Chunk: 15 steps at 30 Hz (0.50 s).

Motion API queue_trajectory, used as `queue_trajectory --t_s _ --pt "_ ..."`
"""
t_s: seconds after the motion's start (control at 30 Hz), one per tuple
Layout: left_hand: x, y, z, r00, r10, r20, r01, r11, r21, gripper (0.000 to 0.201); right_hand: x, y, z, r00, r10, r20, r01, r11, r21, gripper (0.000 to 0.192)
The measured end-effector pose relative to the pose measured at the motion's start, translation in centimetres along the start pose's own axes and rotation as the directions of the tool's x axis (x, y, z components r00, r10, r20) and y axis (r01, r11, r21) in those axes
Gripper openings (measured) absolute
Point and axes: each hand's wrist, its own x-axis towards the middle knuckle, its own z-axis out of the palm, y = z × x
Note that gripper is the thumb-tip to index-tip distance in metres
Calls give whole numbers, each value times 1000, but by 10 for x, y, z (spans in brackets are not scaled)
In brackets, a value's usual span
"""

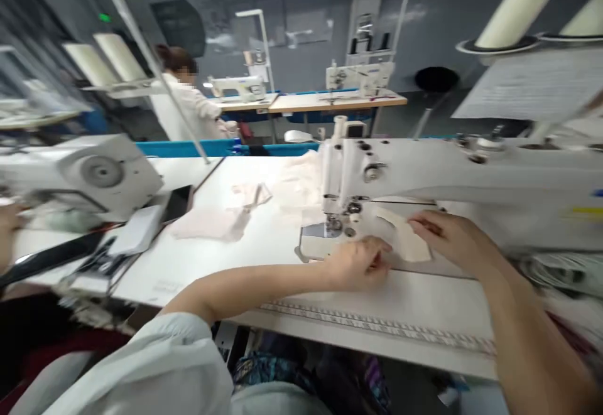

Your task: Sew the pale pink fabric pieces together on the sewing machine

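A white sewing machine (336,170) stands on the table, its needle and presser foot above a metal plate. My left hand (360,263) is just in front and to the right of the presser foot, its fingers curled closed; what they hold, if anything, is hidden. Farther right, my right hand (440,233) pinches the edge of a cream fabric piece (409,242), which lies flat beneath the machine's arm. Pale fabric (301,183) is heaped behind and left of the needle. Motion blurs both hands slightly.
A pale pink cloth (211,223) lies to the left, near a dark phone (179,203) and a second sewing machine (101,173). A measuring tape (377,324) runs along the table's front edge. Thread cones (522,7) stand upper right. A co-worker (181,101) works beyond.
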Motion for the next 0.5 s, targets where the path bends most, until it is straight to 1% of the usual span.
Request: queue_trajectory --t_s 0.03,0.1,0.13,0.2,0.3,0.4,0.47,0.5 --pt "-13 -4 -5 999 32 6 -32 999 4 32 2 -1 0 1000 3 1 -3 1000 13 32" --pt "-41 -16 -21 997 82 5 -82 997 -3 31 5 -5 -1 996 86 14 -86 996 20 37" --pt "-54 -24 -32 996 88 -6 -88 996 -10 29 7 -8 -1 993 119 21 -120 993 18 40" --pt "-75 -45 -62 998 18 -62 -19 1000 -9 23 8 -16 0 985 168 28 -169 985 23 42" --pt "-91 -83 -119 982 -105 -156 112 993 36 23 9 -28 2 981 190 40 -191 980 47 43" --pt "-92 -126 -174 934 -247 -259 280 955 102 21 10 -35 3 978 201 63 -204 978 51 46" --pt "-88 -151 -200 896 -329 -300 384 911 150 19 11 -35 4 974 214 77 -217 975 39 47" --pt "-86 -162 -208 880 -363 -307 427 887 175 20 11 -34 5 973 217 82 -220 975 28 48"
